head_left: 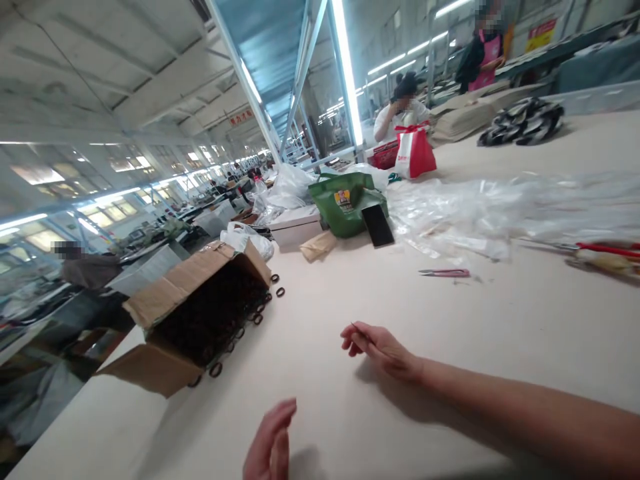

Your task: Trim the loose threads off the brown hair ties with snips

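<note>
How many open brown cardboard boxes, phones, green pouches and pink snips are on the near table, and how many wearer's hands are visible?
Open brown cardboard box: 1
Phone: 1
Green pouch: 1
Pink snips: 1
Hands: 2 (left hand, right hand)
Total: 6

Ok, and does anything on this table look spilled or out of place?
Yes, some small dark rings by the open cardboard box on the left. They lie loose and unevenly on the table along its opening, as though spilled out, though I can't tell whether that was deliberate.
</note>
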Tool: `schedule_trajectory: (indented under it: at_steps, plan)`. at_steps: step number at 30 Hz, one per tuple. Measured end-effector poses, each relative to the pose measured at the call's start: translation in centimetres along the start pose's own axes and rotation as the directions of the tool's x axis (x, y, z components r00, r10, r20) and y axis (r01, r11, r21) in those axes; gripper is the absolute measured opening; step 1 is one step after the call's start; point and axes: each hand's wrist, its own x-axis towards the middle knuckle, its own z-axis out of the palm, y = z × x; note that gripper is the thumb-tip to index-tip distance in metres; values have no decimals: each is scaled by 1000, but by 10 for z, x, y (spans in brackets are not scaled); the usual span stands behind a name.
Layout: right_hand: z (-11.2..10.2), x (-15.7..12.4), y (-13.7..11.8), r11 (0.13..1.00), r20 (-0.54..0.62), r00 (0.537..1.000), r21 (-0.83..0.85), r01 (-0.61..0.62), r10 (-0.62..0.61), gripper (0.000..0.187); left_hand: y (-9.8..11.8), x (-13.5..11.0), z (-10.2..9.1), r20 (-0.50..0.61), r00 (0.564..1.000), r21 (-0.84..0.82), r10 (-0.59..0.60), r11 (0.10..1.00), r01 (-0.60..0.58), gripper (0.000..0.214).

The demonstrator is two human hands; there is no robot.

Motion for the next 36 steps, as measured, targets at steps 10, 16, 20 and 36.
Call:
schedule_trajectory:
  at_steps: [10, 16, 20, 36]
  plan:
    - [-13, 16, 28, 992, 53, 993, -80, -97, 101, 38, -32, 251, 88, 139, 984, 495, 115, 852, -170, 44]
    - [-15, 21, 29, 988, 91, 989, -110, -107, 117, 32, -45, 315, 117, 156, 987, 619, -43, 783, -64, 37]
    - [-14, 21, 28, 984, 97, 991, -160, -80, 97, 26, -48, 330, 118, 187, 981, 614, -49, 785, -78, 32]
    - [-14, 23, 22, 992, 66, 991, -61, -109, 113, 23, -2, 118, 39, 361, 899, 5, -246, 965, 262, 56]
